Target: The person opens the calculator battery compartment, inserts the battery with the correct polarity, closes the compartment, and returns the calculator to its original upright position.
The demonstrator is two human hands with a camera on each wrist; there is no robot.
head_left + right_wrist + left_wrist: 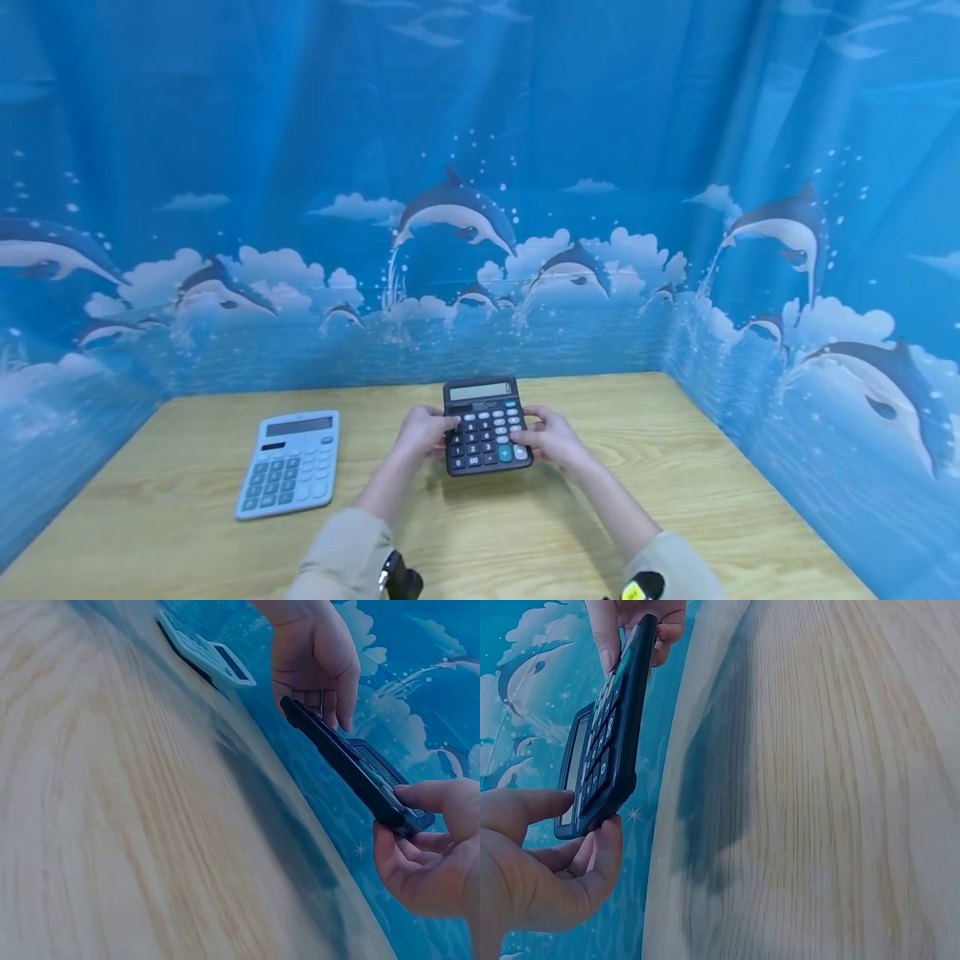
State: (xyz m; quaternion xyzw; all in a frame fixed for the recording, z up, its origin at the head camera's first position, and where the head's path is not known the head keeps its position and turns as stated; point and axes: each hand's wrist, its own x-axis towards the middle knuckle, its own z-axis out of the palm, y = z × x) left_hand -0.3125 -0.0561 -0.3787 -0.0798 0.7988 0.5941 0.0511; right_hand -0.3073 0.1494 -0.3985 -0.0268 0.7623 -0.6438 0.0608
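Note:
A black calculator (480,427) with dark and grey keys and one teal key is held up off the table, its screen facing up and showing a digit. My left hand (424,432) pinches its left edge, thumb on top and fingers underneath. On the opposite edge, my right hand (553,437) grips it the same way, thumb near the right-hand keys. Both wrist views show the black calculator (611,727) tilted and its shadow on the wood below. A light blue calculator (291,463) lies to the left, touched by neither hand.
The wooden table (187,533) reaches back to a blue curtain (600,100) printed with dolphins, which also hangs along both sides. Dark devices are strapped at both sleeves (345,550).

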